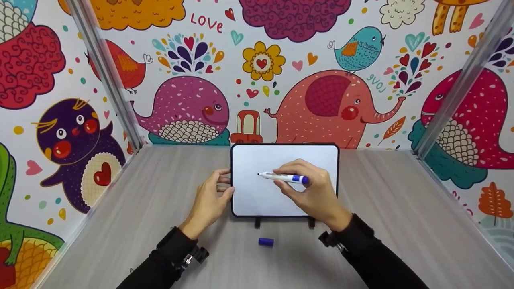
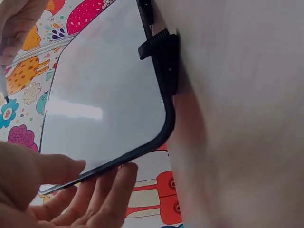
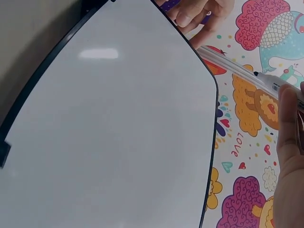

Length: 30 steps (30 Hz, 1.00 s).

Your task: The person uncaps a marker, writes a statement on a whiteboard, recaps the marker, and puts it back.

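A small whiteboard [image 1: 249, 200] with a black frame stands tilted on the table, its white surface unmarked. At its left edge my left hand [image 1: 209, 197] grips the frame; the left wrist view shows the thumb [image 2: 61, 168] on the front side and the fingers [image 2: 111, 194] behind. My right hand [image 1: 311, 188] pinches a white marker [image 1: 281, 176] with a blue end between thumb and fingers. The marker is uncapped, its dark tip pointing left in front of the board. On the table before the board lies the blue marker cap [image 1: 266, 241].
Two black feet [image 1: 258, 222] prop the board's lower edge on the grey wood-look table [image 1: 168, 192]. Walls with printed cartoon animals [image 1: 188, 106] enclose the table at the back and both sides. Metal posts [image 1: 108, 76] stand at the back corners.
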Motion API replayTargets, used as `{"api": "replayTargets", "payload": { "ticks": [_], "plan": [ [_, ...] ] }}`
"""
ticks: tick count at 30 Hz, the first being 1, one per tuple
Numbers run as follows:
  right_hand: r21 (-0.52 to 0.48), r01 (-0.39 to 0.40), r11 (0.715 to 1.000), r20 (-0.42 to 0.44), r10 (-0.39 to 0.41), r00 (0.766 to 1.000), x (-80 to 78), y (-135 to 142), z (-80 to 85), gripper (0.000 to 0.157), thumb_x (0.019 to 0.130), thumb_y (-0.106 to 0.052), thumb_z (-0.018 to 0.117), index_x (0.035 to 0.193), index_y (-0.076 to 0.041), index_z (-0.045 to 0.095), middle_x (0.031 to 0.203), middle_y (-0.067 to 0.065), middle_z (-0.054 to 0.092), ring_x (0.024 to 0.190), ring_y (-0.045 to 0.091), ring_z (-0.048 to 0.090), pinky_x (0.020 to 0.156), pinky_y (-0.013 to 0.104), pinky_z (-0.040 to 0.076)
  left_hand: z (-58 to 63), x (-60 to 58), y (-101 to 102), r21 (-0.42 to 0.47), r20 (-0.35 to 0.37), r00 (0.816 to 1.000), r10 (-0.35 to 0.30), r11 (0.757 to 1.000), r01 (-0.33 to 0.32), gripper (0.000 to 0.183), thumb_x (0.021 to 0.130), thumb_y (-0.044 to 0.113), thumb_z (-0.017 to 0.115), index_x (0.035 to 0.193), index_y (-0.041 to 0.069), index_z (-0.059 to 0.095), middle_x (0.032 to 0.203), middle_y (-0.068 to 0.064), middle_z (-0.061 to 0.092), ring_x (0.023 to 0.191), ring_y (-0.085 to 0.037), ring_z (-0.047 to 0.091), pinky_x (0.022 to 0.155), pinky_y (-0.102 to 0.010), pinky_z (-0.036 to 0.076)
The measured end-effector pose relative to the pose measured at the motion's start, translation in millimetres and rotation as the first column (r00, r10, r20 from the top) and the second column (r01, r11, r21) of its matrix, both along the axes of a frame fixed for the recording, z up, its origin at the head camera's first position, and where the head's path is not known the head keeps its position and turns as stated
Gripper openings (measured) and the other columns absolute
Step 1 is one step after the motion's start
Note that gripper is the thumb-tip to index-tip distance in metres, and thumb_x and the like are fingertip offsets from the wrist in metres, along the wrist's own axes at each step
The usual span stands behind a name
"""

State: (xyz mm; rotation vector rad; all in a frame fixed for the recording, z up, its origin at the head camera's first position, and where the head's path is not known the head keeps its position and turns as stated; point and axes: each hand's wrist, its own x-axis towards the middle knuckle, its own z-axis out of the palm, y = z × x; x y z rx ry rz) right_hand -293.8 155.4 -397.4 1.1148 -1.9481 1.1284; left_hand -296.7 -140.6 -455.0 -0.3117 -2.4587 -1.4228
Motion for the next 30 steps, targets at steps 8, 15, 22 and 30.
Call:
{"api": "replayTargets", "payload": {
  "ticks": [8, 15, 22, 30],
  "plan": [
    [0.068, 0.026, 0.997, 0.005, -0.026, 1.000, -11.9, -25, -4.5, 0.029, 0.097, -0.002, 0.094, 0.126, -0.006, 0.087, 0.118, 0.008, 0.088, 0.107, 0.022, 0.087, 0.098, 0.033, 0.073, -4.6, -3.5, 1, 0.009, 0.058, 0.998, -0.005, 1.000, 0.004, 0.050, 0.106, -0.005, 0.079, 0.154, -0.002, 0.066, 0.121, -0.021, 0.083, 0.104, -0.035, 0.085, 0.086, -0.042, 0.074],
    [0.109, 0.038, 0.993, 0.007, -0.039, 0.999, -20.2, -42, -15.1, 0.030, 0.099, -0.001, 0.092, 0.127, -0.004, 0.085, 0.119, 0.010, 0.088, 0.108, 0.022, 0.087, 0.095, 0.033, 0.074, -6.2, -4.2, 1, -0.003, 0.056, 0.998, -0.002, 1.000, 0.002, 0.048, 0.106, -0.004, 0.080, 0.152, 0.000, 0.067, 0.117, -0.019, 0.085, 0.101, -0.032, 0.085, 0.088, -0.046, 0.073],
    [0.136, 0.055, 0.989, 0.005, -0.056, 0.998, -26.1, -52, -21.1, 0.027, 0.100, -0.001, 0.091, 0.126, -0.002, 0.084, 0.118, 0.012, 0.086, 0.107, 0.022, 0.087, 0.094, 0.029, 0.073, -6.8, -4.6, 1, 0.015, 0.059, 0.998, -0.008, 1.000, 0.007, 0.047, 0.106, -0.005, 0.080, 0.151, 0.000, 0.067, 0.115, -0.019, 0.085, 0.100, -0.032, 0.086, 0.088, -0.046, 0.073],
    [0.141, 0.082, 0.987, -0.008, -0.082, 0.997, -28.7, -58, -23.9, 0.027, 0.101, -0.001, 0.090, 0.127, 0.000, 0.083, 0.118, 0.013, 0.086, 0.108, 0.023, 0.087, 0.096, 0.030, 0.072, -7.0, -3.4, 1, 0.016, 0.060, 0.998, -0.007, 1.000, 0.006, 0.046, 0.107, -0.004, 0.079, 0.151, 0.001, 0.068, 0.114, -0.017, 0.085, 0.101, -0.032, 0.085, 0.091, -0.048, 0.073]
  ]
}}
